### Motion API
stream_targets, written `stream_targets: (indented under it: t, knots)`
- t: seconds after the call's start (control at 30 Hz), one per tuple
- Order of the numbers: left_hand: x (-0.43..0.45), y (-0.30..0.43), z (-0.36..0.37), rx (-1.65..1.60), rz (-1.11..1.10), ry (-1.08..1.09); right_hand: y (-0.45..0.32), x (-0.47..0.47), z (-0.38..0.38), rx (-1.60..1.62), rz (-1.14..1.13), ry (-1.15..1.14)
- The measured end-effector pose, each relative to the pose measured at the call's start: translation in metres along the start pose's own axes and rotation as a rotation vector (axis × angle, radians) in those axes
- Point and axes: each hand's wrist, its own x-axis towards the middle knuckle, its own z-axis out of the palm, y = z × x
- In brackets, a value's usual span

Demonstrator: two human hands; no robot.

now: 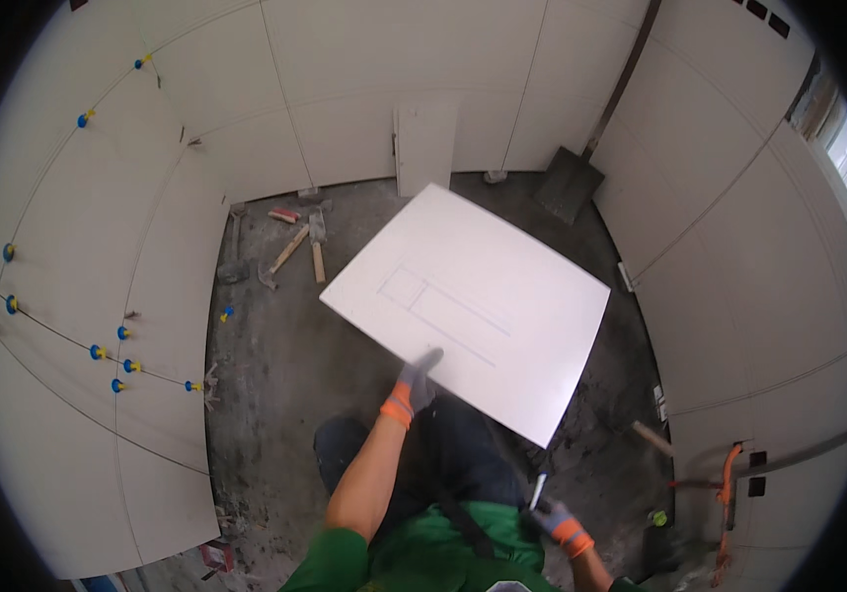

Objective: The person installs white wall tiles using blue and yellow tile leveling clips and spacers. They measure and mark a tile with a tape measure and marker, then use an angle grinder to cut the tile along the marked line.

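My left hand (pixel 419 381), in a grey and orange work glove, grips the near edge of a large white tile (pixel 497 274), its thumb on the upper face. The tile is held tilted in front of my knees, above the floor. Blue drawn lines mark its face: a small box with two long parallel lines running from it. Low at my right side, my gloved right hand (pixel 558 522) holds a white marker pen (pixel 539 490) pointing up, apart from the tile. The fingers around the pen are partly hidden.
A claw hammer (pixel 289 253), another wooden-handled tool (pixel 317 248) and a mallet (pixel 234 251) lie on the floor (pixel 283 348) at left. A shovel (pixel 570 185) leans in the back right corner. Blue-and-yellow tile levelling clips (pixel 98 352) stick out of the left wall.
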Motion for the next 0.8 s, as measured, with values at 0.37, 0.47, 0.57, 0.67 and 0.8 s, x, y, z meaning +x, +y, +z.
stream_targets:
  t: [0.37,0.47,0.57,0.67,0.8]
  knots:
    - [-0.119,0.053,0.205,-0.042,-0.078,0.281,-0.099,-0.129,-0.129,-0.195,0.266,-0.247]
    - [-0.205,0.061,0.221,-0.062,-0.092,0.351,-0.141,-0.159,-0.158,-0.269,0.278,-0.302]
    - [-0.293,0.048,0.226,-0.426,-0.039,0.471,-0.176,-0.176,-0.188,-0.368,0.263,-0.376]
    - [-0.369,0.024,0.219,-0.611,0.098,0.669,-0.205,-0.176,-0.216,-0.484,0.237,-0.462]
    - [-0.450,-0.028,0.192,-0.275,0.481,0.844,-0.240,-0.154,-0.235,-0.671,0.210,-0.583]
